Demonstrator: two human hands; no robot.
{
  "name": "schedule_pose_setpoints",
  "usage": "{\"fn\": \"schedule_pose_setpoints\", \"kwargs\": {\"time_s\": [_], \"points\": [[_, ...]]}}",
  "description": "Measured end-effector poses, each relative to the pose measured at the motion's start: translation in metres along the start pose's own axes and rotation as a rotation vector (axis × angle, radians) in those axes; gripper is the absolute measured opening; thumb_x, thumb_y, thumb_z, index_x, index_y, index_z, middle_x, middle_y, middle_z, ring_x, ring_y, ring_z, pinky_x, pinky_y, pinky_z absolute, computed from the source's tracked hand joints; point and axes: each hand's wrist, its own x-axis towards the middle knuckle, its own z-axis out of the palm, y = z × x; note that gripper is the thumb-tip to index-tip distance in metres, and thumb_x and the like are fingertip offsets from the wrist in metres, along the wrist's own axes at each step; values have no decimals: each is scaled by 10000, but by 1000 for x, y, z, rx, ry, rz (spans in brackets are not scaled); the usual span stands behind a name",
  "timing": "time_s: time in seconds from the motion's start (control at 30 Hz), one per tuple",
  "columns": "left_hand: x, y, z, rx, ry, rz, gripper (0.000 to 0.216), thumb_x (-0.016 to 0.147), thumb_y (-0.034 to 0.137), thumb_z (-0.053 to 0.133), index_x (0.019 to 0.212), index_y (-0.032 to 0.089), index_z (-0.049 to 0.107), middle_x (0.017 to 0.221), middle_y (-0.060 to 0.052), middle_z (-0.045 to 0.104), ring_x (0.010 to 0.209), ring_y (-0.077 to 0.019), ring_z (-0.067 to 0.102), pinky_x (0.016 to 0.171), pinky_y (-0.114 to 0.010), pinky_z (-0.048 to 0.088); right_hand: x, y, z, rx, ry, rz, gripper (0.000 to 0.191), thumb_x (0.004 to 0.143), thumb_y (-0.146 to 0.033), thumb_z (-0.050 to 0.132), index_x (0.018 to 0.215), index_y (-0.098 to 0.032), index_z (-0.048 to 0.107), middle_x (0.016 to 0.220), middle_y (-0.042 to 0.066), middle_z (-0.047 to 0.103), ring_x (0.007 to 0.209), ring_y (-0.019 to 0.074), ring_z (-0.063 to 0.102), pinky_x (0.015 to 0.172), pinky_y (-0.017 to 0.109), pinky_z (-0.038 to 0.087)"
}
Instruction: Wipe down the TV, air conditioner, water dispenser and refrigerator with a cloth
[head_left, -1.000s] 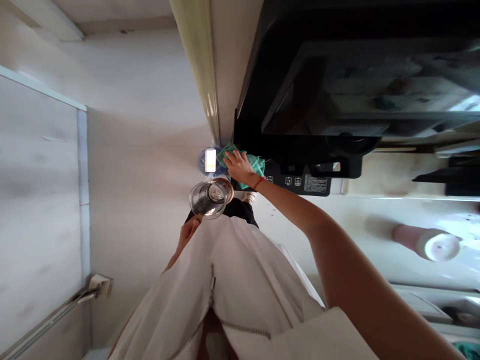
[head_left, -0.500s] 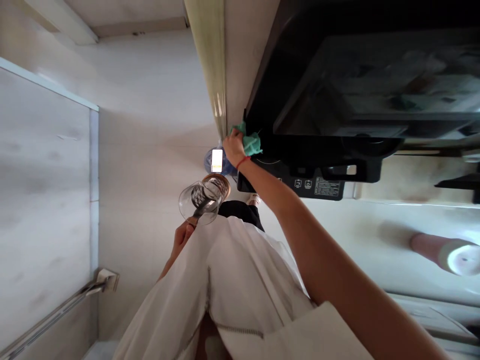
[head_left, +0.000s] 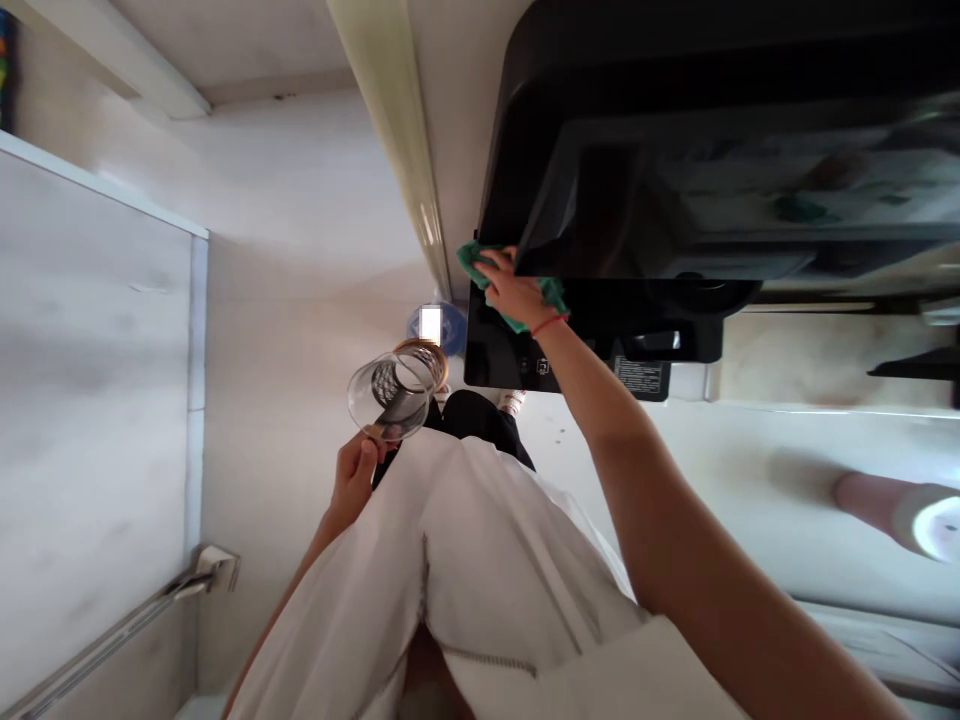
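Observation:
My left hand (head_left: 355, 472) is closed at the near edge of a clear, see-through cup-like container (head_left: 369, 392), which is held tilted beside my body. Its exact kind and any handle are hard to make out. My right hand (head_left: 514, 290) presses a green cloth (head_left: 555, 294) onto the black cooktop (head_left: 491, 355), near its left edge. The fingers lie spread over the cloth, which bunches out on both sides of the hand. Printed symbols and a label show along the cooktop's near strip.
A large glossy black hood-like appliance (head_left: 637, 90) overhangs the cooktop and hides part of it. A round brown-rimmed object (head_left: 437, 362) stands beyond the clear container. Behind it are a blue item (head_left: 452, 328) and a bright screen (head_left: 430, 325). A pink cylinder (head_left: 874, 505) is at right.
My right hand has slid right and slightly down with the green cloth, from the cooktop's left edge further onto its surface. The clear container has shifted slightly left.

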Motion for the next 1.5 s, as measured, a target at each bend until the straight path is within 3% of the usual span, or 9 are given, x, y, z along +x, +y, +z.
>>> {"fn": "schedule_pose_setpoints", "kwargs": {"time_s": [0.1,0.27,0.37,0.57,0.7,0.83,1.0,1.3,1.5], "points": [[0,1,9,10,18,-12,692,1022,779,614,670,186,558,880,-100,764,889,-190,729,824,-268,585,-2,18,16,20,-42,-9,639,1032,-48,491,1667,-88,535,1770,149,410,1493,300,403,1288,487,354],[9,0,32,2,15,11,689,1028,771,610,666,190,538,773,-66,683,832,-184,700,787,-274,580,-120,4,73,47,-244,-199,602,929,-37,638,1494,-212,748,1673,89,578,1436,342,455,1204,508,415],[14,0,44,16,21,22,688,1030,775,601,668,194,536,745,-56,654,826,-194,703,777,-288,571,-160,3,74,85,-373,-358,513,871,-12,653,1271,-259,858,1527,27,710,1332,281,555,1140,425,481],[14,0,56,16,87,7,718,973,835,636,650,198,568,785,-85,723,839,-225,740,798,-329,592,-61,34,7,22,-93,-49,613,993,-33,465,1563,-146,660,1668,153,552,1474,336,453,1276,563,368],[11,1,61,-8,129,-40,737,919,872,677,639,199,574,874,-108,778,865,-232,754,811,-340,608,-19,48,4,3,-19,134,643,1043,-42,383,1675,-69,500,1673,238,482,1462,359,421,1232,635,366],[11,2,69,-31,154,-56,757,876,895,708,618,194,581,863,-110,776,857,-233,764,788,-333,618,-92,44,41,13,-65,69,643,1069,-89,460,1709,-138,495,1798,166,354,1563,382,254,1277,633,304],[13,10,76,-26,150,-34,757,889,885,703,619,191,569,837,-114,767,860,-233,775,770,-316,619,-198,27,71,34,-199,-71,560,942,-27,586,1412,-233,810,1582,119,648,1383,330,516,1157,494,477],[25,33,77,174,160,16,792,852,949,666,630,199,549,807,-124,766,806,-232,766,720,-320,618,-108,-46,85,52,-117,-153,533,1072,-118,485,1549,-245,686,1737,74,502,1593,318,321,1251,490,389],[43,22,94,253,136,10,803,823,985,642,617,219,519,683,-71,656,848,-273,788,735,-344,616,-185,46,76,51,-42,173,687,1047,-104,425,1717,-231,511,1857,119,282,1552,404,334,1212,630,381]]}}
